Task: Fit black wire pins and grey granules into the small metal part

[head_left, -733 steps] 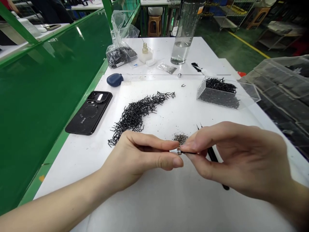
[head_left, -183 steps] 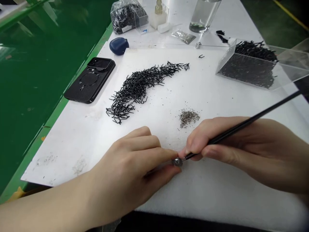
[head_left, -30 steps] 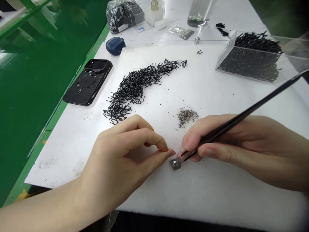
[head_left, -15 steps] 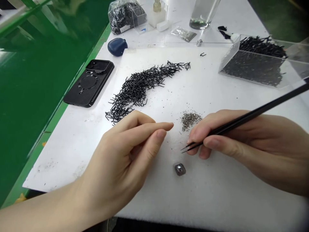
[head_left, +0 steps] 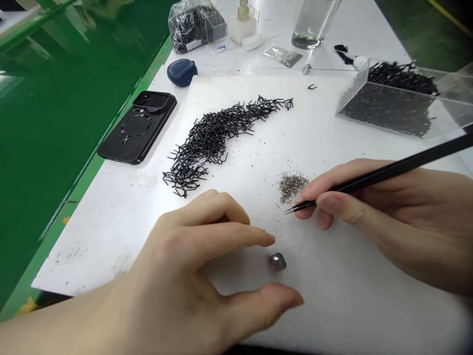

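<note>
A small square metal part (head_left: 277, 262) lies on the white foam sheet (head_left: 121, 241), between the spread thumb and fingers of my left hand (head_left: 185, 261). That hand touches nothing but the foam, if that. My right hand (head_left: 384, 217) grips black tweezers (head_left: 391, 175), their fine tips pointing left, off the foam, beside a small heap of silvery grains (head_left: 293, 187). A long heap of black wire staples (head_left: 210, 140) lies beyond my left hand.
A black phone in a textured case (head_left: 136, 129) and a navy earbud case (head_left: 182, 72) lie to the left, before a green partition (head_left: 55, 148). At the far right stands a clear box of black staples (head_left: 388, 108). Beyond are a water glass (head_left: 314, 24) and a bag of black pieces (head_left: 192, 27).
The metal part no longer sits in my left fingers and now lies on the foam. My left thumb and fingers have spread around it, and the tweezers have moved up and right, away from it.
</note>
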Demonstrator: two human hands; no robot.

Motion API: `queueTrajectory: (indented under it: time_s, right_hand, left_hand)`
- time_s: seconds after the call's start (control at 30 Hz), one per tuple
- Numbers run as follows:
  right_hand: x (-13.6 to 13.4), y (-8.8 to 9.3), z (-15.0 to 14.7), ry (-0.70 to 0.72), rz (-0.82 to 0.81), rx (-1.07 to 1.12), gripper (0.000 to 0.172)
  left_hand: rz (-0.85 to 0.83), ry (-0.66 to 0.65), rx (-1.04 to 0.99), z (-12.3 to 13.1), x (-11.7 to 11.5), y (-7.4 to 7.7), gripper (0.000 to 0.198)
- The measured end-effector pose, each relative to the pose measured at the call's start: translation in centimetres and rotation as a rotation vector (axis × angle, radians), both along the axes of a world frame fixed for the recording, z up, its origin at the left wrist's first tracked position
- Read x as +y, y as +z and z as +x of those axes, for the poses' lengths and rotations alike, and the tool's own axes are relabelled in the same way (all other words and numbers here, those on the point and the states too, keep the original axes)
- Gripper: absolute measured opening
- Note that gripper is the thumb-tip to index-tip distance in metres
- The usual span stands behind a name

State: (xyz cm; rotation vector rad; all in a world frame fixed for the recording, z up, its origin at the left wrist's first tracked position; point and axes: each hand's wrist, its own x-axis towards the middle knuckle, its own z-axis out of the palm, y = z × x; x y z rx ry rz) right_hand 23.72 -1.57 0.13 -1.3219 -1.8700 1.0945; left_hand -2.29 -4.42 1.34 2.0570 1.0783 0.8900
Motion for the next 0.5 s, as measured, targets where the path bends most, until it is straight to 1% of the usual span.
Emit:
queueTrajectory:
  time_s: [0.07, 0.1, 0.23, 0.37, 0.5]
  right_hand:
    - [-0.13, -0.08, -0.12, 0.024, 0.023, 0.006, 0.008]
    - [-0.19, -0.10, -0.24, 0.048, 0.039, -0.001, 0.010]
    - [-0.32, -0.06, -0.80, 0.128, 0.094, -0.022, 0.013]
    - [-0.39, 0.04, -0.74, 0.175, 0.066, -0.005, 0.011]
    - [-0.59, 0.04, -0.25, 0.194, 0.023, 0.029, 0.011]
  left_hand:
    - [0.044, -0.036, 0.044, -0.09, -0.23, -0.28, 0.034]
    - [0.062, -0.053, 0.071, -0.13, -0.32, -0.46, 0.031]
    - [0.104, -0.093, 0.120, -0.14, -0.46, -0.98, 0.004]
    - [0.079, -0.067, 0.105, 0.10, -0.31, -0.91, 0.009]
    - [0.088, -0.049, 0.106, 0.17, -0.23, -0.75, 0.008]
